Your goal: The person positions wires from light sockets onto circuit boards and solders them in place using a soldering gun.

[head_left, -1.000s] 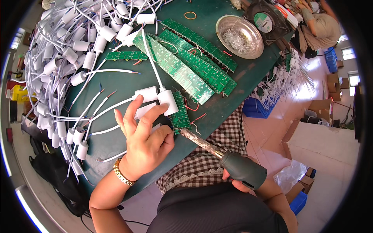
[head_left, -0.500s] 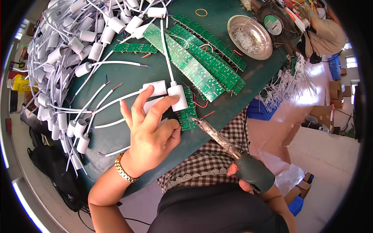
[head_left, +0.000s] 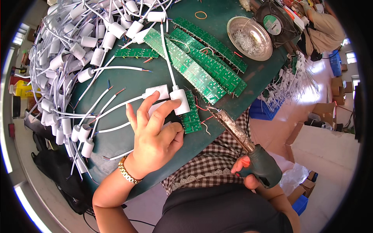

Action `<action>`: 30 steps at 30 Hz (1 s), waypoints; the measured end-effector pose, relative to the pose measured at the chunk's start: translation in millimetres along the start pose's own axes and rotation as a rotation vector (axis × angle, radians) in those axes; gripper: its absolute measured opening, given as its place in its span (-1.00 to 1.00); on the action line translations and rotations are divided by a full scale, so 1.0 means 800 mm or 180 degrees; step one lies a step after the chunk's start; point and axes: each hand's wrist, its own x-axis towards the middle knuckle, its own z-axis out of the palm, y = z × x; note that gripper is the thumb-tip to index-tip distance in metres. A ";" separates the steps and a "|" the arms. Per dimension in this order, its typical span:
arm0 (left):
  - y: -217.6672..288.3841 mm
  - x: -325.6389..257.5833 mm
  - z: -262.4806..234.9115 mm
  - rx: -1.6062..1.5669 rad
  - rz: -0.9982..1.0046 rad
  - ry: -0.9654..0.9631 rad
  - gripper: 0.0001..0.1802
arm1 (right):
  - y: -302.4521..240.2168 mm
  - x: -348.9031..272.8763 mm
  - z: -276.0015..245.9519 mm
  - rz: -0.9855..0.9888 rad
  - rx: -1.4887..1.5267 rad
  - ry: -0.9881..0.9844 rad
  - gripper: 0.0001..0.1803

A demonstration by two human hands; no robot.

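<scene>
My left hand [head_left: 155, 139] lies over the near part of the green table [head_left: 124, 83]. Its index fingertip presses on a white cylindrical cable cap [head_left: 180, 101], while the thumb is bent in beside a small green circuit board [head_left: 191, 120]. The other fingers stick up, and what lies under the palm is hidden. Red and pale wires come off the board's right side. My right hand [head_left: 246, 173] grips a soldering iron [head_left: 237, 132] by its dark handle, partly hidden behind it. The iron's tip is just right of the board, near a red wire.
White capped cables [head_left: 83, 42] are heaped at the left. Long green circuit board strips [head_left: 186, 64] lie beyond my hands. A metal dish [head_left: 250, 38] and a fan [head_left: 273, 23] are at the far right. A blue crate [head_left: 264, 110] stands beyond the table's right edge.
The soldering iron's tip has moved right and slightly away from the small board's edge. A pale wire now shows at the board's lower right. My left hand keeps its pose on the cap.
</scene>
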 end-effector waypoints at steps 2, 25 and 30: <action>-0.001 -0.001 0.000 0.0003 0.0015 -0.0047 -0.81 | 0.010 -0.002 0.003 -0.0134 0.0044 0.0072 -0.35; 0.002 0.024 -0.032 0.1064 -0.0509 -0.0965 0.03 | 0.047 0.018 0.018 -0.0646 0.2100 0.1398 -0.37; -0.015 0.000 -0.041 -0.0034 -0.0749 -0.0474 -0.12 | 0.052 0.010 -0.001 -0.0913 0.2523 0.1689 -0.41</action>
